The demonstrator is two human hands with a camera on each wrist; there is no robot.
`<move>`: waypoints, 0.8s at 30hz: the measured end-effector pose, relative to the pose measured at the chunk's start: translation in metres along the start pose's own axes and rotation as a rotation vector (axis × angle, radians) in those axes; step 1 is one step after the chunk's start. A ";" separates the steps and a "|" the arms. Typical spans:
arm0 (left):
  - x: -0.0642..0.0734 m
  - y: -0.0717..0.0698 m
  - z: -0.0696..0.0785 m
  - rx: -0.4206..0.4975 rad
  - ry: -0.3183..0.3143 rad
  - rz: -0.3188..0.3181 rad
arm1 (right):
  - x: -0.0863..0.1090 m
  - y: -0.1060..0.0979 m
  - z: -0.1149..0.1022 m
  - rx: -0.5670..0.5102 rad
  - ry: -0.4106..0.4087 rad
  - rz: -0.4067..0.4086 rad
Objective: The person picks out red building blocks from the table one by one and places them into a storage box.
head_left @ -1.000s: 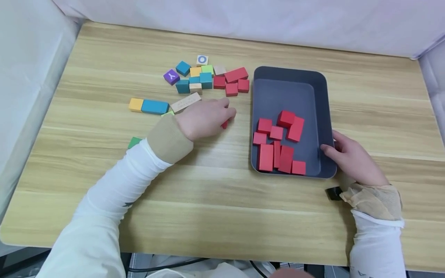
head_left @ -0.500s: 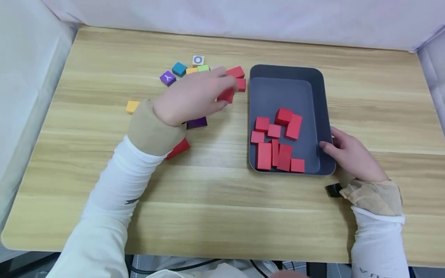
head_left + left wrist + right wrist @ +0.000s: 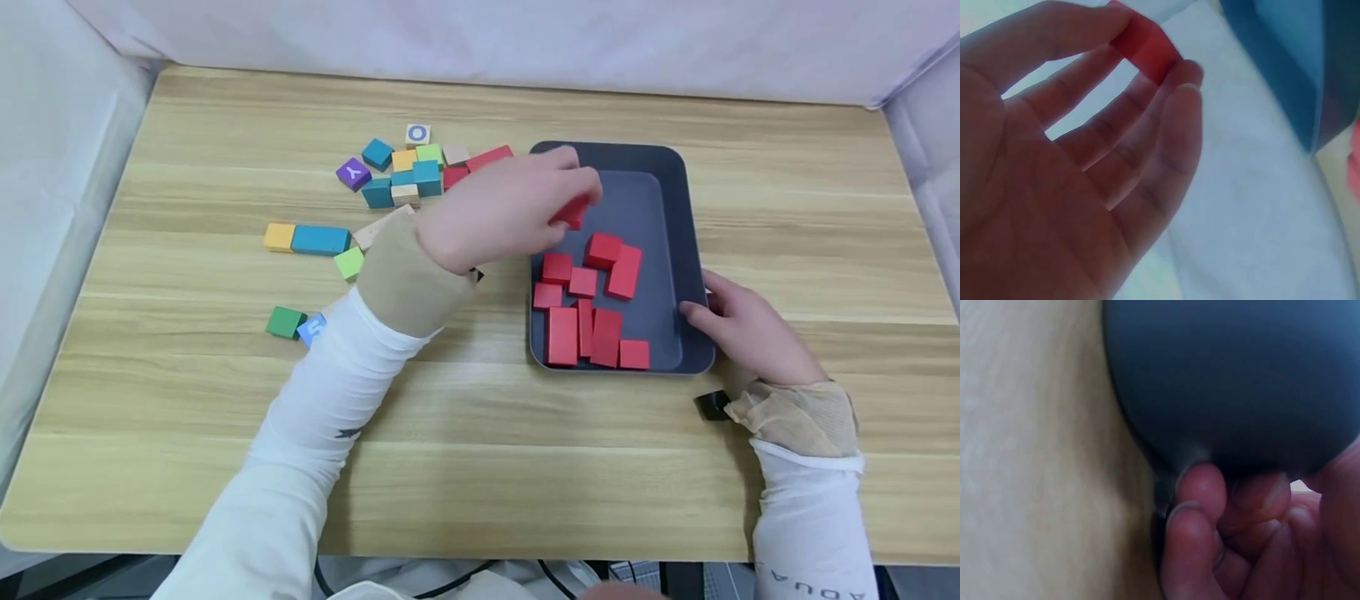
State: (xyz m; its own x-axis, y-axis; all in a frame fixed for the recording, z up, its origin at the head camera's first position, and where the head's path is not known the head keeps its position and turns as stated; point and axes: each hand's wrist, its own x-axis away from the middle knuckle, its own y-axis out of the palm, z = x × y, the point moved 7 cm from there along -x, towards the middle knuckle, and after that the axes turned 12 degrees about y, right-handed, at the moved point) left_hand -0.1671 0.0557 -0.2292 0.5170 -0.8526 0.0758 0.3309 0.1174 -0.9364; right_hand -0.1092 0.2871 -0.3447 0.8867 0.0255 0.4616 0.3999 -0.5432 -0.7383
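- Red block [image 3: 573, 213] is hanging in the left hand [image 3: 510, 200], seemingly above the far left part of the tray [image 3: 637, 200].
- Its fingers [image 3: 1179, 134] are curling inward and pinching the block at their tips; a firm pinch and a low, gentle release should stop it bouncing.
- Right hand [image 3: 757, 333] is gripping the tray's right wall, thumb over the rim, probably helping to steady it.
- Other red blocks [image 3: 562, 336] are lying mostly in the tray's near half, so the bare far part is likely offering easier landing room.
- Loose blocks [image 3: 320, 240] in mixed colours are lying left on the table [image 3: 480, 467]; the left sleeve is best passing well above them.
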 end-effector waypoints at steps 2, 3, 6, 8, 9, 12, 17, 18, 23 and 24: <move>-0.007 0.009 -0.001 -0.016 0.011 -0.018 | 0.000 0.001 0.000 -0.006 -0.001 -0.002; -0.011 0.014 -0.002 -0.022 0.016 -0.030 | 0.000 0.001 0.001 -0.009 -0.001 -0.003; -0.019 0.027 -0.007 -0.038 0.015 -0.055 | 0.000 0.002 0.001 -0.008 -0.003 -0.003; -0.022 0.035 -0.010 -0.049 0.012 -0.071 | 0.000 0.003 0.001 -0.006 -0.003 -0.003; -0.024 0.039 -0.011 -0.050 0.012 -0.078 | 0.000 0.003 0.002 -0.004 -0.001 -0.003; -0.027 0.049 -0.011 -0.062 0.022 -0.085 | 0.000 0.002 0.002 -0.002 0.005 0.002; -0.032 0.060 -0.008 -0.071 0.036 -0.081 | -0.001 0.001 0.002 0.000 0.010 0.003; -0.034 0.062 -0.007 -0.071 0.037 -0.083 | -0.001 0.001 0.002 0.001 0.010 0.001; -0.039 0.069 -0.003 -0.082 0.036 -0.105 | -0.001 0.001 0.000 0.012 0.013 -0.002; -0.040 0.071 -0.002 -0.080 0.040 -0.116 | -0.001 0.001 0.000 0.015 0.011 -0.001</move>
State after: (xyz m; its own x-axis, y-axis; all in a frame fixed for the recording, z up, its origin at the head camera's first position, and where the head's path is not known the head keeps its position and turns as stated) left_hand -0.1659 0.0968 -0.2998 0.4467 -0.8779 0.1726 0.3216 -0.0225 -0.9466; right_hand -0.1094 0.2870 -0.3455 0.8840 0.0168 0.4673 0.4041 -0.5302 -0.7454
